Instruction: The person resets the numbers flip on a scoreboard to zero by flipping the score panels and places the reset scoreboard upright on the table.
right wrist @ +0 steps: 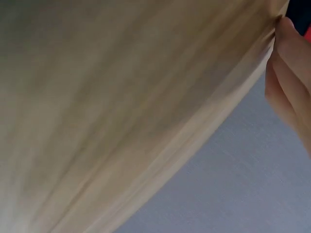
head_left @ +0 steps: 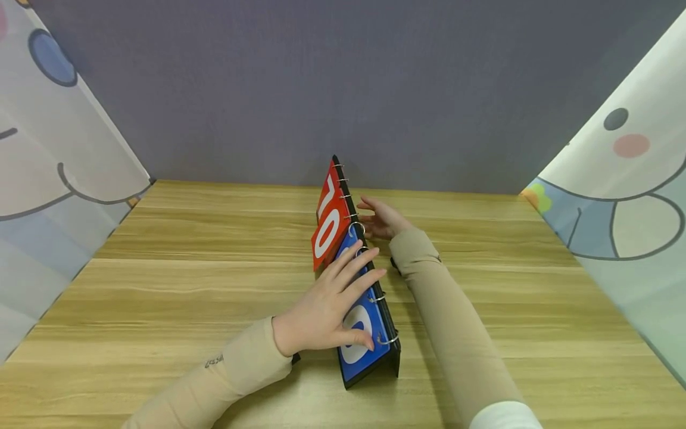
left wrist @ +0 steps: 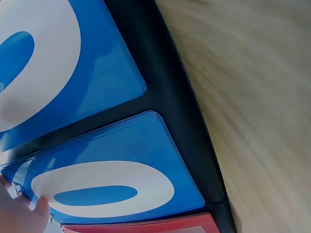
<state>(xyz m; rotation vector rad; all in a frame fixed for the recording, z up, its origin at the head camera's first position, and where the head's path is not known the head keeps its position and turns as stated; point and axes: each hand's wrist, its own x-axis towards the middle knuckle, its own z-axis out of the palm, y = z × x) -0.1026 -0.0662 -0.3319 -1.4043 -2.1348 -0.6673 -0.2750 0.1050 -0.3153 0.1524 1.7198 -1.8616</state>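
Observation:
A tabletop flip scoreboard (head_left: 395,350) stands like a tent in the middle of the table, its ringed spine running away from me. Blue cards (head_left: 370,351) with white digits hang on its near half, red cards (head_left: 334,208) on its far half; one red card marked 0 juts outward. My left hand (head_left: 327,307) spreads its fingers across the blue cards, fingertips at the ringed top edge. In the left wrist view, a white 0 shows on a blue card (left wrist: 160,141). Behind the board, my right hand (head_left: 387,220) reaches with loosely extended fingers toward its back, fingertips partly hidden.
The board stands on a wood-grain table (head_left: 187,268). A grey panel (head_left: 343,89) rises along the far edge. Cartoon-printed sheets flank the table on the left (head_left: 64,143) and right (head_left: 632,202).

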